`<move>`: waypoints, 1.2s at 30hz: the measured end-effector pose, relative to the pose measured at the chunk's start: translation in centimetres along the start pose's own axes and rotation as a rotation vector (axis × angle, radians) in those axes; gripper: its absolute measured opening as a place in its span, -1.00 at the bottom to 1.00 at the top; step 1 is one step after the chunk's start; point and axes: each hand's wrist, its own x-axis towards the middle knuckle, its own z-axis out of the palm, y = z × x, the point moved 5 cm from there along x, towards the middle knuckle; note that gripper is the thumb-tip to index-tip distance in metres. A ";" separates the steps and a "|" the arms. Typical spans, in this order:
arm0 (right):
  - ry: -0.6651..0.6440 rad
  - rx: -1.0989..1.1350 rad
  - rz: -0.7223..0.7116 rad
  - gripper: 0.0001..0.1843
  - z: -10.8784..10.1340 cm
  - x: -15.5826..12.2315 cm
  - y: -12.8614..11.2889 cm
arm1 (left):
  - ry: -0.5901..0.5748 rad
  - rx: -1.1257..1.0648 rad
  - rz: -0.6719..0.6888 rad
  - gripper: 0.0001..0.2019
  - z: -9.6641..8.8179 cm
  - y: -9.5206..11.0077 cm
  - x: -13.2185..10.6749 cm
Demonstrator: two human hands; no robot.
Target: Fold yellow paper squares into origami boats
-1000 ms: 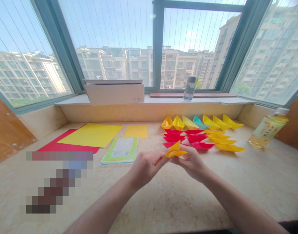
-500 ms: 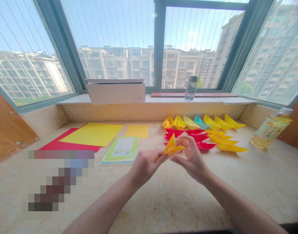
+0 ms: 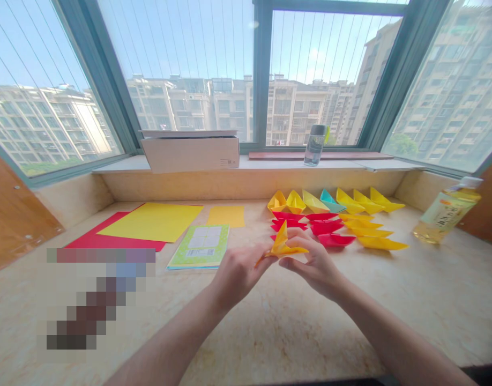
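Note:
A folded orange-yellow paper boat (image 3: 282,244) is held up over the countertop, its pointed peak upward and one end angled to the right. My left hand (image 3: 238,273) pinches its left end, fingers closed. My right hand (image 3: 316,262) curves around its right side, fingers behind the paper and thumb in front; its exact fingertip contact is partly hidden. Just behind my hands lie rows of finished paper boats: red boats (image 3: 332,239), orange-yellow boats (image 3: 382,243), and a back row of yellow boats (image 3: 348,201) with one teal boat (image 3: 330,200).
Yellow sheets (image 3: 153,221) overlap a red sheet (image 3: 109,230) at left. Beside them are a small orange sheet (image 3: 226,216) and a green packet (image 3: 200,246). A drink bottle (image 3: 445,212) stands right. The sill holds a white box (image 3: 192,153) and a water bottle (image 3: 315,146).
The paper boat has turned slightly in my hands, its right end now flatter and reaching farther right. My right fingers have shifted lower along it; my left hand stays nearly in place.

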 end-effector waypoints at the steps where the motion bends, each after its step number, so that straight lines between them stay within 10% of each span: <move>1: -0.035 -0.001 0.011 -0.84 0.2 0.0 0.0 | -0.011 0.014 0.006 -0.81 0.0 0.0 0.0; 20: -0.144 0.135 0.186 -0.78 1.0 -0.1 0.5 | -0.068 0.196 0.121 -0.74 1.1 0.0 -0.4; 28: -0.063 0.044 0.072 -0.92 0.4 -0.4 0.4 | -0.124 -0.083 -0.045 -0.80 1.5 -1.3 -0.1; 36: 0.119 0.262 0.176 -0.65 -0.1 -0.6 2.1 | -0.200 -0.306 -0.206 -0.72 3.1 -1.1 -0.6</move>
